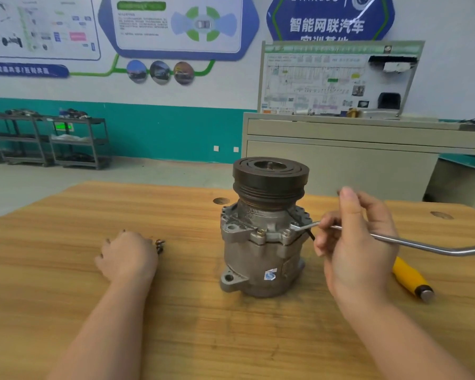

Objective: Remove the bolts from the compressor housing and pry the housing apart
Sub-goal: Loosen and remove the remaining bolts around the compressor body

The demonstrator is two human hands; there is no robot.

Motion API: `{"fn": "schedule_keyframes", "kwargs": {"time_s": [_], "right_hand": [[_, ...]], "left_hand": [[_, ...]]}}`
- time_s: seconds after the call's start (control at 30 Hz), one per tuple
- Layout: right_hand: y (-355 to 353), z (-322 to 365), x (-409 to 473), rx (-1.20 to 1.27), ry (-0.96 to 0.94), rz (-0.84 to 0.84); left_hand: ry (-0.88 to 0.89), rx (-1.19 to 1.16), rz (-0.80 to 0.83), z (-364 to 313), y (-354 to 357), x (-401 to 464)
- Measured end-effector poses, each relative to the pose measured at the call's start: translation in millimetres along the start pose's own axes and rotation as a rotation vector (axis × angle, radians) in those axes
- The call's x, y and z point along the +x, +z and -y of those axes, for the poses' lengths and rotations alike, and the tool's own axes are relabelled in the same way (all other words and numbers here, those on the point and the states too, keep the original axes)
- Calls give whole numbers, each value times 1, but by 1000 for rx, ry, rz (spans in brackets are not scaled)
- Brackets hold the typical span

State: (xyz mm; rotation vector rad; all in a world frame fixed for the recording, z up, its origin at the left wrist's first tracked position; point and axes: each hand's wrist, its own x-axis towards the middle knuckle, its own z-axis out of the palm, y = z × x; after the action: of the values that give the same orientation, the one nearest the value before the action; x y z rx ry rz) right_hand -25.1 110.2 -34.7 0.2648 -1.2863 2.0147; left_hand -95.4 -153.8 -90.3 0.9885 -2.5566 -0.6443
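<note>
Left hand (126,256) rests palm-down, fingers curled, left of the compressor (261,237); right hand (357,237), raised beside it, grips a wrench (395,238).

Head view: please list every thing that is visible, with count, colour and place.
compressor: one, grey with dark pulley on top, upright at table centre
wrench: one, silver, head at the compressor's flange, handle running right
bolts: small brown cluster, count unclear, on table by the left hand
yellow-handled tool: one, lying on table, right
table: one, wooden, foreground
cabinet: one, beige, behind, carrying a wiring board
shelving carts: two, dark, far left
left hand: resting on table
right hand: grip on wrench
</note>
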Motion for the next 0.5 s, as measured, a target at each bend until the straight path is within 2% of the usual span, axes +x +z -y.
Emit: {"fn": "schedule_keyframes", "kwargs": {"time_s": [0.17, 0.23, 0.3, 0.33, 0.4, 0.47, 0.5], "right_hand": [[1, -3, -4, 30, 15, 26], [1, -4, -6, 39, -7, 45], [1, -3, -7, 51, -24, 71], [1, -3, -8, 55, -25, 79], [1, -4, -9, 45, -14, 84], [1, -5, -9, 40, -8, 92], [0, -6, -9, 40, -10, 93]], "left_hand": [[6, 39, -22, 6, 5, 4], [120, -6, -90, 1, 5, 3], [361, -104, -119, -14, 6, 7], [509, -104, -40, -26, 8, 11], [733, 67, 258, -52, 12, 20], [779, 247, 515, -70, 23, 29], [780, 321, 579, -75, 29, 32]]}}
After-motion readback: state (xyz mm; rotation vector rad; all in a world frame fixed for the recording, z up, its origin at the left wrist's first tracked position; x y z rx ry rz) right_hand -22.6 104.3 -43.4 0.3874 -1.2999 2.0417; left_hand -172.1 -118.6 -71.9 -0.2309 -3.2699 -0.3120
